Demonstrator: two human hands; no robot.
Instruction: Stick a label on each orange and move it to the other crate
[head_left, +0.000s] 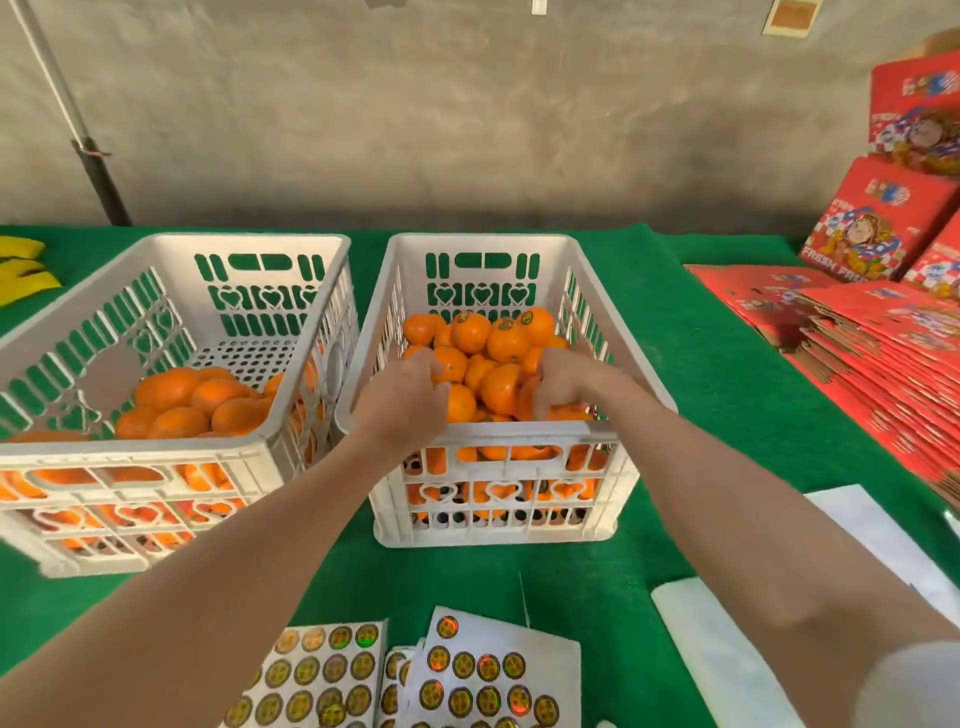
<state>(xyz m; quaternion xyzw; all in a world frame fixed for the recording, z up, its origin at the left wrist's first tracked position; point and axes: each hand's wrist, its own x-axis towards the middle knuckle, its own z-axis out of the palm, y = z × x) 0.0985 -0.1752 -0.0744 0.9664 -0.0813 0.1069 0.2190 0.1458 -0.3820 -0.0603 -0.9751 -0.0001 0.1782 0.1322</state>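
On our left hand (410, 400) the fingers (427, 365) curl round a small round orange (453, 364); on our right hand (563, 384) they curl down nearby, can't tell on what. Both sit inside the white plastic crate (483, 241), prob. to drop fruit w/ the labelled ones (532, 325) just past the fingers.

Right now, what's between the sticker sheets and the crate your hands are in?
Head view: just green cloth, bare but for one thin pale line, between the sticker sheets and the right crate.
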